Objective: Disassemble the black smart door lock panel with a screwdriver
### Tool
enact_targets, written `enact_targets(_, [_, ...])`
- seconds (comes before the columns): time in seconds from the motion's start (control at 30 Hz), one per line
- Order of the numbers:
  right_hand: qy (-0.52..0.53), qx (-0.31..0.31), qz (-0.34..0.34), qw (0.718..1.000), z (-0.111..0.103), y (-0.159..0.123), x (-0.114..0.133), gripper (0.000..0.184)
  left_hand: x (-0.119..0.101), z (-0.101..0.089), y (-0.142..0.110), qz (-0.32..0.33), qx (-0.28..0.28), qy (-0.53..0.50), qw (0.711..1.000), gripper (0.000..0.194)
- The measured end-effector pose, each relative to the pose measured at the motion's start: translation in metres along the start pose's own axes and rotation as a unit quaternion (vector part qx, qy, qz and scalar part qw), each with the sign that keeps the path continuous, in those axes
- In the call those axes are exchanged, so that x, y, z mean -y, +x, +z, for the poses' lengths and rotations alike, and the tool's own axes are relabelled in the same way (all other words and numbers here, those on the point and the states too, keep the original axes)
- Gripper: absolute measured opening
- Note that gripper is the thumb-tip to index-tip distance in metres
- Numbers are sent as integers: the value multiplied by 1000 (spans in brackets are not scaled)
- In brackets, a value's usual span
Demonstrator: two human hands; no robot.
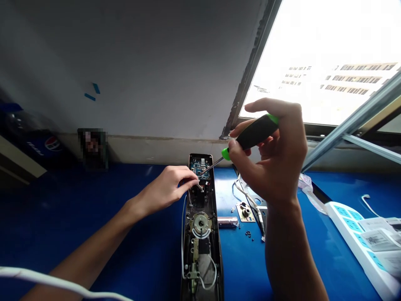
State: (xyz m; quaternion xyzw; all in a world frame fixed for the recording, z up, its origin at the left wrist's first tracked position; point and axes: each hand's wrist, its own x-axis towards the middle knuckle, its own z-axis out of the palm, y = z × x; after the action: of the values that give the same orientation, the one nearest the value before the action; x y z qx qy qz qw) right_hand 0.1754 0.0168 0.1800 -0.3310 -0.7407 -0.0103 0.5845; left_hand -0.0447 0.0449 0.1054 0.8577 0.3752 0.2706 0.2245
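Observation:
An opened door-lock body (202, 234) lies lengthwise on the blue table (140, 251), showing a blue circuit board (200, 167) at its far end, a round metal mechanism (201, 223) and white wires. My left hand (171, 188) rests on the lock's left edge, fingers pinched on a small wire or part beside the board. My right hand (272, 154) is closed round a black and green screwdriver (250, 136), whose tip points down onto the circuit board.
Right of the lock lie a metal plate (253, 200), a small square brass part (245, 211), a short metal cylinder (228, 222) and several loose screws (249, 234). A white power strip (357, 238) lies at the right. A wall and window frame (250, 67) stand behind.

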Motion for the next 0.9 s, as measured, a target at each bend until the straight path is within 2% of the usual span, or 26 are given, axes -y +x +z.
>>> enact_targets(0.13, [-24,22,-3,999,-18,0,-4,42,-11,7,0,-21,-27,-26,999,22])
enact_targets(0.23, [-52,22,1,998,-28,0,-8,43,-22,15,7,-29,-56,-40,997,34])
enact_targets(0.33, [-51,19,2,999,-35,-1,-11,42,-33,24,23,-13,-44,-52,998,41])
enact_targets(0.43, [-44,19,3,999,-44,0,-14,43,-42,31,42,12,-15,-50,999,28])
enact_targets(0.53, [-63,50,17,997,-57,0,-18,48,-47,37,58,28,58,-25,998,28])
enact_targets(0.7, [-99,174,40,979,-80,-3,-35,52,-53,57,78,55,216,64,973,24])
enact_targets(0.8, [-106,252,87,958,-90,-4,-42,53,-54,78,93,51,265,106,957,17])
enact_targets(0.9, [-115,298,133,938,-96,-4,-43,55,-51,98,106,48,294,118,947,12])
